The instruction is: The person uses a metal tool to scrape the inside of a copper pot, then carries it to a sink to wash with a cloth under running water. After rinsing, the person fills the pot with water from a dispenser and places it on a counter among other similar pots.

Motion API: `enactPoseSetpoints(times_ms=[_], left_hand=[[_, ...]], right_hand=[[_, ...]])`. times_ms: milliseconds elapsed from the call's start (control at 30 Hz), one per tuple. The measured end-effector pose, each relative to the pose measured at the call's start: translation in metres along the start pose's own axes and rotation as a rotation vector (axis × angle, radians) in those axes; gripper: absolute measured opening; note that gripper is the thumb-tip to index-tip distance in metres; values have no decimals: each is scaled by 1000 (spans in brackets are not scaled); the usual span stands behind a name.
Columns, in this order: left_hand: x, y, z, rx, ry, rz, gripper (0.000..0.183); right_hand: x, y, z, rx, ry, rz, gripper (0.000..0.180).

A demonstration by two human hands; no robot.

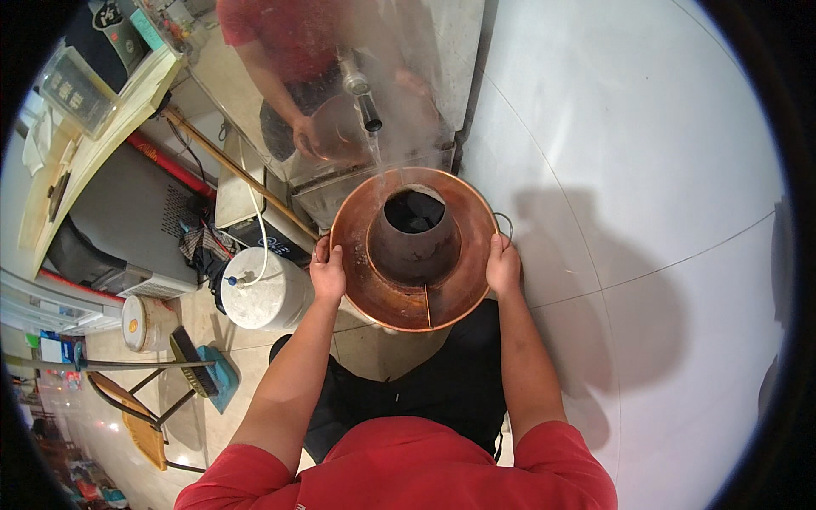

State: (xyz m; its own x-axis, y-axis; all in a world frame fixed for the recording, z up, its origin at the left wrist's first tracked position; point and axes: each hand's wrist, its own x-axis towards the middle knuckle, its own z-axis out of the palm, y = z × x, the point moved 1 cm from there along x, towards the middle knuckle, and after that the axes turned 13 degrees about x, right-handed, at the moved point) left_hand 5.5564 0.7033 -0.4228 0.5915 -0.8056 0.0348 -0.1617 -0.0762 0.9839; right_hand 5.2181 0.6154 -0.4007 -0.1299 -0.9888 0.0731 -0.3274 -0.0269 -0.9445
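I hold a copper hot pot (468,264) with a dark central chimney (414,261) in front of me. My left hand (328,274) grips its left rim, and my right hand (503,264) grips the right rim beside a ring handle (505,223). Water (375,150) runs from a tap with a black spout (369,113) into the far side of the pot's ring-shaped trough. Dark pieces lie inside the chimney's mouth. A thin divider (428,306) crosses the trough on the near side. Steam rises around the tap.
Behind the tap stands a shiny metal boiler cabinet (280,83) that mirrors me. A white tank with a hose (255,293), a wooden pole (242,175), a lidded bucket (148,322), a broom and dustpan (217,379) and a chair (143,427) are at left. A white tiled wall (663,140) rises at right.
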Motion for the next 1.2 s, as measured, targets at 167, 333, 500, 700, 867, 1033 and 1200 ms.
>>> enactPoseSetpoints(times_ms=[167, 333, 500, 700, 867, 1033, 1200], left_hand=[[0, 3, 0, 46, 2, -12, 33], [-4, 11, 0, 35, 0, -42, 32], [-4, 11, 0, -18, -8, -34, 33], [-3, 10, 0, -12, -7, -20, 39], [-2, 9, -1, 2, -8, -28, 38], [-5, 16, 0, 34, -7, -29, 38], [0, 6, -2, 35, -1, -6, 38]], right_hand=[[1, 1, 0, -13, 16, -21, 38], [-2, -8, -1, -25, -2, 11, 39], [-2, -9, -2, -7, -9, 28, 40], [-1, -4, -1, -21, 3, 27, 41], [-1, -4, -1, -15, 4, -29, 40], [-1, -6, -1, -35, 8, -1, 40], [0, -6, 0, -24, 8, 4, 40]])
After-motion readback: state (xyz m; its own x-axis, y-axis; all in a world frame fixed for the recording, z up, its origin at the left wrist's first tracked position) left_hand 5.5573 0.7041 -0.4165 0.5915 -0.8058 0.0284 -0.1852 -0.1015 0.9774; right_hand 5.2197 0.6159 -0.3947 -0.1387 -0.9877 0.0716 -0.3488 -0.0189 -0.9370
